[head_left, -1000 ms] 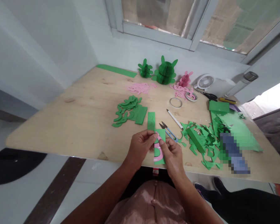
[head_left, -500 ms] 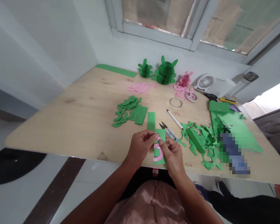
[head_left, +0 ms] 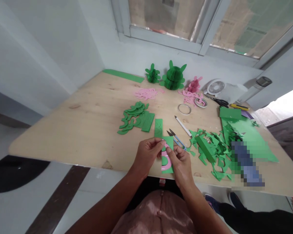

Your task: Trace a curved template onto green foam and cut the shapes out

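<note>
The left hand (head_left: pixel 146 153) is closed with thumb and fingertips on the upper left edge of a green card (head_left: pixel 164 160), together with the pink curved shape (head_left: pixel 170 158) which lies on top of it. The right hand (head_left: pixel 182 161) grips the same two pieces from the right side; its thumb presses on the pink shape, and its other fingers are bent, partly hidden. These pieces are near the front edge of the wooden table (head_left: pixel 88 130), in front of the person's body.

Just beyond the card lies a green strip (head_left: pixel 158 127) with curved lines on it. Beside the right hand there are blue-handled snips (head_left: pixel 181 143), their blades pointing away from the person, and farther is a white pen (head_left: pixel 183 126). To the right spreads a heap of green scraps (head_left: pixel 219 146), with a long folded green piece (head_left: pixel 205 149) upon it.

To the left of the strip is a pile of green cut-outs (head_left: pixel 133 114). Behind this pile lie pink cut-outs (head_left: pixel 146 93). Near the wall stand a small green paper figure (head_left: pixel 152 74), a bigger green one (head_left: pixel 174 78) and a pink paper figure (head_left: pixel 193 85), then a white fan (head_left: pixel 215 87).
</note>
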`<state>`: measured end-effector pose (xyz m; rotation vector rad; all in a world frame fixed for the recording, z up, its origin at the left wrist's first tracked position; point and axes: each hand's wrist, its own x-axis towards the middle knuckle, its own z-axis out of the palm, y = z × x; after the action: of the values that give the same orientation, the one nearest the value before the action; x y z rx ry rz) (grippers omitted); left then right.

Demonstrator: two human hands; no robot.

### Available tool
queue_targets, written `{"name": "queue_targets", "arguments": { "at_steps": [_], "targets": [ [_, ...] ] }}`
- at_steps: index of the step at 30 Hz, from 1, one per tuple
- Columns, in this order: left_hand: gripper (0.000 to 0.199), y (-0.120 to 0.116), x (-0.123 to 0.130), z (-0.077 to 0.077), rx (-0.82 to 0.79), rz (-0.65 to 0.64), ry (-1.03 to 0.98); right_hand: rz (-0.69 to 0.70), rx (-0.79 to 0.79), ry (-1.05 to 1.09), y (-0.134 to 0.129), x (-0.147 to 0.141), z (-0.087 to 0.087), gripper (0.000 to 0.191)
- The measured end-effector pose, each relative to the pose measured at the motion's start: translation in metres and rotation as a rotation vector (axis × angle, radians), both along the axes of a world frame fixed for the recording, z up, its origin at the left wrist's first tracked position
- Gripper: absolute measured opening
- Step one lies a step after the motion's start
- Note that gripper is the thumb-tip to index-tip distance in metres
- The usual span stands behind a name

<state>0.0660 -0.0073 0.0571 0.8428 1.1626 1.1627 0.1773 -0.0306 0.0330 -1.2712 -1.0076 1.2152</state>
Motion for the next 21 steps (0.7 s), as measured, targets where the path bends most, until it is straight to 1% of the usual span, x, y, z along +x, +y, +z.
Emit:
{"name": "queue_targets", "arguments": {
  "at_steps": [8,15,18,21],
  "targets": [
    [0.021,0.0008,0.0015,-0.0034,-0.022,0.004,-0.031,0.011,-0.002,0.049,0.0003,0.0006,0.0014,0.029],
    [0.024,0.0011,0.0016,-0.0079,-0.03,0.001,-0.051,-0.008,0.014,0.015,-0.0002,0.003,-0.0026,0.033],
    [0.024,0.0007,0.0013,-0.0063,-0.033,0.005,-0.05,0.003,0.019,0.005,-0.0004,0.0042,-0.003,0.034],
    [0.024,-0.0004,0.0007,-0.0017,-0.003,0.022,-0.001,0.03,0.028,-0.016,0.0001,0.0048,-0.0013,0.033]
  ]
}}
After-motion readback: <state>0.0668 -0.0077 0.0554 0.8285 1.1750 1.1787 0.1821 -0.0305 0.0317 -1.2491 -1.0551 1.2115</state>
